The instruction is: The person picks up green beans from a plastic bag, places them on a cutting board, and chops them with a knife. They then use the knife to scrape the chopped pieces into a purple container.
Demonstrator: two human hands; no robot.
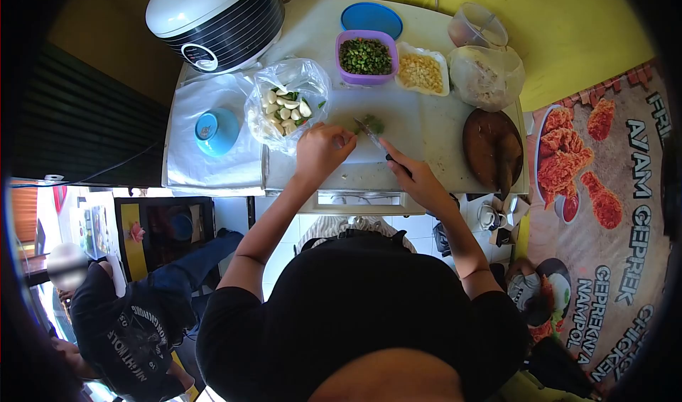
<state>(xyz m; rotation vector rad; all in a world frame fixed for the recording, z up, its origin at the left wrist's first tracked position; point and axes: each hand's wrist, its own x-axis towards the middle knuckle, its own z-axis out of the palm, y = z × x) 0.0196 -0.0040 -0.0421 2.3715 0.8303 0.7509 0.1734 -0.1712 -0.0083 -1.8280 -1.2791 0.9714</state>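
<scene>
My right hand [412, 179] grips a knife [374, 137] by its dark handle, the blade angled up and left. Its tip lies over a small heap of chopped greens [372, 123] on a whitish cutting board [401, 137]. My left hand [325, 148] is beside the greens on the left, fingers pinched together; whatever is between them is too small to make out. Just above that hand is an open clear plastic bag [312, 82] with peeled garlic cloves [284, 110] and some green and red pieces. Beyond the board, a purple container [366, 80] holds finely cut greens.
A white tray [422, 89] of chopped pale pieces and a blue lid [371, 19] sit at the back. To the right are a filled plastic bag [487, 75] and a stone mortar [479, 142] with pestle. A rice cooker [220, 25] and upturned blue bowl [217, 132] stand left.
</scene>
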